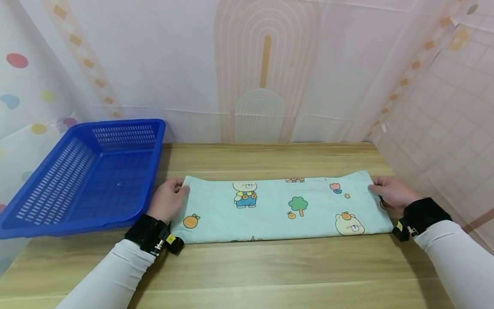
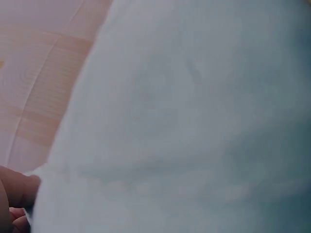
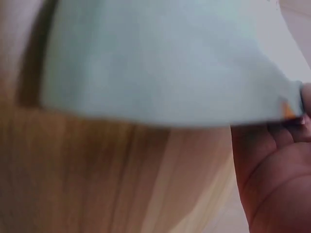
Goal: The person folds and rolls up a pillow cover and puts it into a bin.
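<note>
A light mint-green cloth (image 1: 270, 210) printed with bears, a tree and oranges lies as a long folded strip across the wooden table. My left hand (image 1: 168, 199) pinches its far left corner between thumb and fingers; in the left wrist view the left thumb and fingers (image 2: 19, 189) show at the cloth's edge. At the far right corner my right hand (image 1: 393, 192) pinches the cloth, and that corner is slightly raised. The right wrist view shows the cloth's end (image 3: 170, 87) with the right palm (image 3: 277, 170) beneath its corner. Close to the cameras, the cloth looks blurred.
A blue plastic basket (image 1: 150, 189) with slotted walls stands at the left, beside my left hand. Its inside bottom shows nothing lying in it. Behind the wooden table (image 1: 262, 274) hangs a patterned curtain (image 1: 185, 77), and another tiled-print sheet (image 1: 459, 111) borders the right side.
</note>
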`<state>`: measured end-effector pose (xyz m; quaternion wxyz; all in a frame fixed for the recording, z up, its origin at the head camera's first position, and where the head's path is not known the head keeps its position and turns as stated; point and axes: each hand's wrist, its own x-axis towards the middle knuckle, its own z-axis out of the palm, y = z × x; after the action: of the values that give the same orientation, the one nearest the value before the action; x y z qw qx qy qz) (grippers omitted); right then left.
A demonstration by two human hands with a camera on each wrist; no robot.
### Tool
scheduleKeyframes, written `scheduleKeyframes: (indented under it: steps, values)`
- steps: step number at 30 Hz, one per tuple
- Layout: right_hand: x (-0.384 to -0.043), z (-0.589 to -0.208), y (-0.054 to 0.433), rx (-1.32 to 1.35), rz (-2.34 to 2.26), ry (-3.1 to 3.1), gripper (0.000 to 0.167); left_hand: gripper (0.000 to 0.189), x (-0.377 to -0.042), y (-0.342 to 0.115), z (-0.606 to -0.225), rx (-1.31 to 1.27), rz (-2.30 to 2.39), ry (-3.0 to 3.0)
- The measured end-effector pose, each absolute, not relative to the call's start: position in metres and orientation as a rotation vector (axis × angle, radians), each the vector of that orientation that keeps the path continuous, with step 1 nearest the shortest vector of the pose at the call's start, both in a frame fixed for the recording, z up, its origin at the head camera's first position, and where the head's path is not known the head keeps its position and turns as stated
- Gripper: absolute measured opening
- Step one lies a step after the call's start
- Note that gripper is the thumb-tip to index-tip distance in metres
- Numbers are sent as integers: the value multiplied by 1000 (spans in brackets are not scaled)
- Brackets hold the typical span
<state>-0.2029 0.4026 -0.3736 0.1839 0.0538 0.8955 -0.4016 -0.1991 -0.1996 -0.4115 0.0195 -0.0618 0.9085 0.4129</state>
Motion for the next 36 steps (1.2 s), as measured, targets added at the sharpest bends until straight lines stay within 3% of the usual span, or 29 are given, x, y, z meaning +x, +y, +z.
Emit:
scheduleKeyframes:
  steps: [5, 16, 24, 30, 36]
  values:
    - [-204, -373, 402, 188, -1081, 2563, 34, 39, -201, -200, -412, -218, 1271, 2832]
    - [-201, -376, 398, 210, -870, 2678, 50, 40, -202, -200, -412, -248, 1192, 2823]
    - [-195, -378, 403, 177, -1039, 2600, 24, 38, -202, -201, -411, -227, 1172, 2826]
    - [-193, -378, 401, 232, -1024, 2618, 25, 26, -203, -202, -410, -201, 1153, 2845]
    - [-190, -378, 401, 268, -968, 2651, 29, 28, -202, -201, -407, -215, 1100, 2865]
